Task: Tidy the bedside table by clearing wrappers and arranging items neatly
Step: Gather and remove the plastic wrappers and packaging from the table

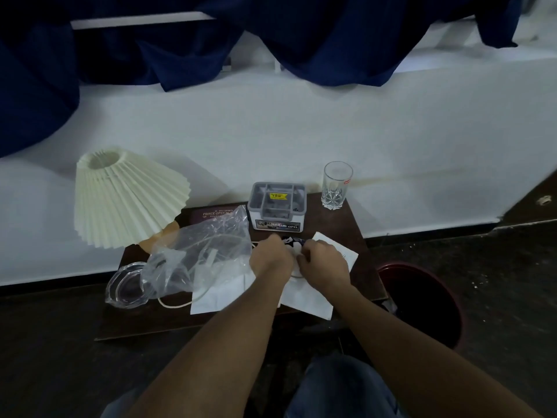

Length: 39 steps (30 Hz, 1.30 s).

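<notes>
The dark bedside table (328,224) still carries a pleated lamp (126,197), a clear plastic bag (196,254), white paper sheets (307,297), a grey organiser box (276,206), a glass ashtray (126,286) and a tumbler (337,185). A maroon bin (422,300) stands just beside it on the right. Wrapper clearing looks to be in hand: left hand (271,257) and right hand (324,267) are closed together on a small dark-printed wrapper (291,241) at the table's middle. Next, probably, it goes rightward into the bin.

The dark table (358,236) carries a lamp (126,197) at its left edge, organizer (277,206) and glass (336,185) at the back, bag (199,254), papers (313,297).
</notes>
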Tool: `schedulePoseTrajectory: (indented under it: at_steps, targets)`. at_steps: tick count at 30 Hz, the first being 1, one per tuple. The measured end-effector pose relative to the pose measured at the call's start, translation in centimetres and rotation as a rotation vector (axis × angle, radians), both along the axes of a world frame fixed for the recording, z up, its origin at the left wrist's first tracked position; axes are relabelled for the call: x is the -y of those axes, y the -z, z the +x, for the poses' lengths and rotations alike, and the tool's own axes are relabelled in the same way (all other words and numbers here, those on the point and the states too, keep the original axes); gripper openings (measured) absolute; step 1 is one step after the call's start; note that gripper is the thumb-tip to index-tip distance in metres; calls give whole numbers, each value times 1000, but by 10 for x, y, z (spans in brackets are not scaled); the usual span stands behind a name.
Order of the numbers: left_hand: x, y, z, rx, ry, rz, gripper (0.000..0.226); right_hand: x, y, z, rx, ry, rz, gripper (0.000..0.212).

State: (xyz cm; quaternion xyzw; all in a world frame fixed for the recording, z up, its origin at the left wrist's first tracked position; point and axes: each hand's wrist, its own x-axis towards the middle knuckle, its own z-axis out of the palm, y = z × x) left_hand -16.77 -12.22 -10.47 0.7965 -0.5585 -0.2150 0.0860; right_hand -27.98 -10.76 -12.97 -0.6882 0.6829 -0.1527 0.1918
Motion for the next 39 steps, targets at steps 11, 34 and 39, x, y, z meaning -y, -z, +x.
schedulePoseTrajectory:
  at_steps: [11, 34, 39]
  targets:
    - [-32, -25, -93, -432, 52, -112, 19, -27, -17, -83, 91, 324, -144, 16]
    - [-34, 5, -112, -438, 225, -313, 28, -47, 8, -133, 84, 498, -277, 21]
    - [-22, -19, -24, -284, -20, -547, 19, -22, -26, -24, 272, 208, -192, 13]
